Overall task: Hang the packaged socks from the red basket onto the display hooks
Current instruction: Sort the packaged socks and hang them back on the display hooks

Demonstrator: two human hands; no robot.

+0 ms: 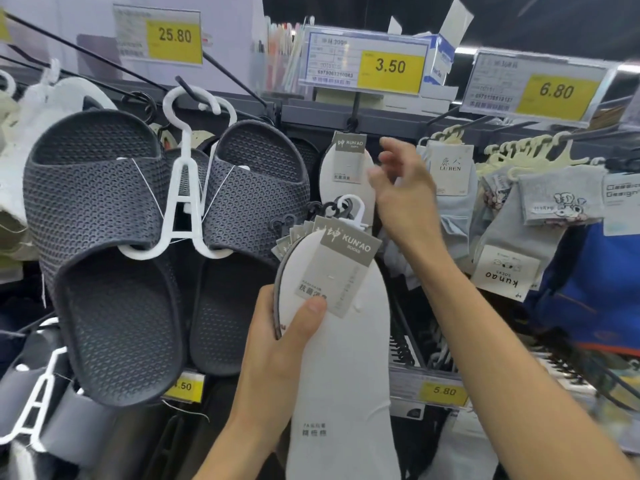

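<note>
We grip sock stack in left hand, lower centre, hangers up for picking. Right hand released, fingers spread beside hung pack, upper centre, likely settling it.

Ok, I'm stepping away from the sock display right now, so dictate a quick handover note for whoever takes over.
Left hand: grips a stack of sock packs, thumb on the front, hangers pointing up.
Right hand: open, fingers relaxed, raised beside the hung pack; I cannot tell whether it touches it.
Done: one matching pack hangs on the hook under the 3.50 price tag.
Left: hang the packs in the stack on that hook. The red basket is out of view.
</note>
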